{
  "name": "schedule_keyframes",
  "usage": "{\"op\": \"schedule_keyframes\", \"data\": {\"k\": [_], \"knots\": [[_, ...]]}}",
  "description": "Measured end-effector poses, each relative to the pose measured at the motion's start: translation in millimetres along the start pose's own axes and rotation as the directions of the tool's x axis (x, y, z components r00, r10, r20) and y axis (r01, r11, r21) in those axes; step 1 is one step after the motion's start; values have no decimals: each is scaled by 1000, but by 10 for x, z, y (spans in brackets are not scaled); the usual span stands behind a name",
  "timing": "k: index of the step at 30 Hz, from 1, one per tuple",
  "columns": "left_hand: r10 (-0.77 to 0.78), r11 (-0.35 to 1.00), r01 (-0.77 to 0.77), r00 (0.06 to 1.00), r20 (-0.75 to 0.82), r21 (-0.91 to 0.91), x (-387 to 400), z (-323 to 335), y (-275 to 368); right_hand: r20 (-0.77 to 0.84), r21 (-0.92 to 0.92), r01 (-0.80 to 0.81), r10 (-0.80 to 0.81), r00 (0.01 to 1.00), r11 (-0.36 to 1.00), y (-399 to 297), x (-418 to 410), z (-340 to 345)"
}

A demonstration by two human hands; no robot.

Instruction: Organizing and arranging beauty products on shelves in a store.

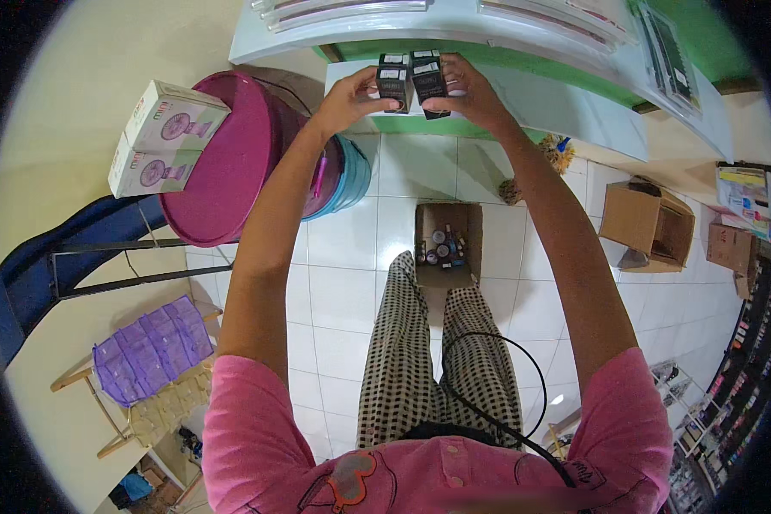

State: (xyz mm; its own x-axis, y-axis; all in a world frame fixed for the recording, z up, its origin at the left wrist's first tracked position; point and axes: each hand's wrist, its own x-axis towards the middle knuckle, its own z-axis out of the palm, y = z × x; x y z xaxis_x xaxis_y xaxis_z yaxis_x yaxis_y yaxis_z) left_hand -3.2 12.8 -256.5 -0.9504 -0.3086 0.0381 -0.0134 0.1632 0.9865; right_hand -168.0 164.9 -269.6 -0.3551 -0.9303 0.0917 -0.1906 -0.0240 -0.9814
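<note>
Both my arms reach forward to a white lower shelf [520, 96] under a white upper shelf. My left hand [353, 103] grips small black boxes [392, 87] that bear white labels, its thumb on the near side. Close beside it, my right hand [469, 93] grips more small black boxes [429, 83], slightly tilted. A narrow gap parts the two groups. On the floor before my feet stands an open cardboard box [448, 279] with several small jars and bottles [442, 247] inside.
Two fan boxes [183, 128] sit on a magenta lid [231, 167] at the left, beside a blue bucket [354, 173]. An open carton [646, 225] stands on the floor at right. Clear trays [353, 14] lie on the upper shelf [450, 29]. A black cable [540, 372] hangs by my legs.
</note>
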Motion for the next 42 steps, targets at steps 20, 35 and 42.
{"op": "schedule_keyframes", "data": {"k": [20,35,42], "knots": [[-95,868,110,994,-57,484,-56,-147,164,-21,-385,239,-267,963,892,-18,53,141],[-41,933,43,999,-12,357,64,-12,108,-43,-397,136,-166,985,908,-33,44,205],[28,889,-24,1000,-3,458,105,-59,83,4,-414,198,-216,976,889,19,145,206]]}}
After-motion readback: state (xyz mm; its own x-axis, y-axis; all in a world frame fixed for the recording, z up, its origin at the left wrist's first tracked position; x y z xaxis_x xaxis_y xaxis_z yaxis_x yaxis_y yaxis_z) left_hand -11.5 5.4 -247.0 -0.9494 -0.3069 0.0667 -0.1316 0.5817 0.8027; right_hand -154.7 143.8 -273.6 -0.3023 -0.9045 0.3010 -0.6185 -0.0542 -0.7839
